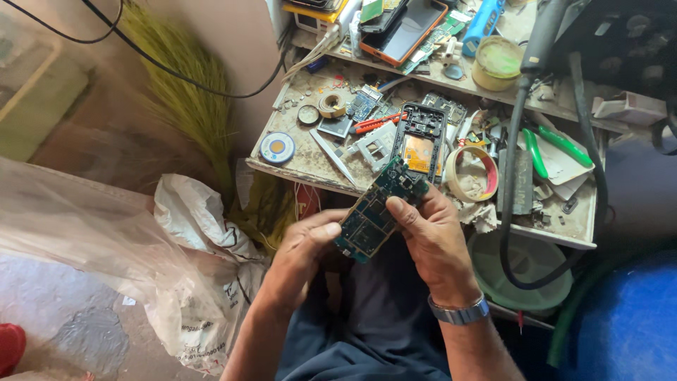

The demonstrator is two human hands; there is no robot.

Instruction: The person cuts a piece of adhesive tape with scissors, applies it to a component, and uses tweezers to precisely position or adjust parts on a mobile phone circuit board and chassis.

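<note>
A green phone circuit board (371, 215) is held over my lap, just below the front edge of the cluttered workbench (296, 159). My right hand (434, 240) grips its upper right side with the thumb laid across the board; a metal watch sits on that wrist. My left hand (303, 257) supports the board's lower left edge with the fingertips. On the bench right above lies an opened phone body (422, 141) with an orange part showing inside.
A tape roll (471, 174), green-handled pliers (546, 152), a red-handled tool (377, 123), a small round tin (277, 148) and loose phone parts crowd the bench. A thick black hose (513, 162) hangs over it. White plastic sacks (190, 261) and a broom (183, 92) stand at my left.
</note>
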